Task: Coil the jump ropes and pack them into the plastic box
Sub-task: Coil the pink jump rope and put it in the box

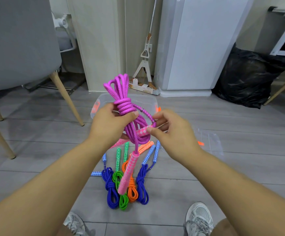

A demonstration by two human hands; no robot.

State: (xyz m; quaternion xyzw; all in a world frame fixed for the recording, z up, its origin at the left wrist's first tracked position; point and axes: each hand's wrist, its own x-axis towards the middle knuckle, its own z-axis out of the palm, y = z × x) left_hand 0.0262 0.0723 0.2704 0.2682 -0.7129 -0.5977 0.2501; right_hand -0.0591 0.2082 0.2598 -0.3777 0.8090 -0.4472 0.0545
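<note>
Holds the purple rope point(121, 94) up in the left hand point(112, 124), fingers curled round the bundle just below its wraps, in front of the clear box point(102, 99) on the floor. Pinches one pink handle point(142, 131) with the right hand point(172, 133), other handle point(127, 171) hanging straight down. Beneath, on the floor: coiled ropes point(132, 191), blue, green and orange, side by side.

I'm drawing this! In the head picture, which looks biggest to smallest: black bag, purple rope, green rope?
black bag
purple rope
green rope
Purple is held nearer the camera, so purple over green is unsure.
</note>
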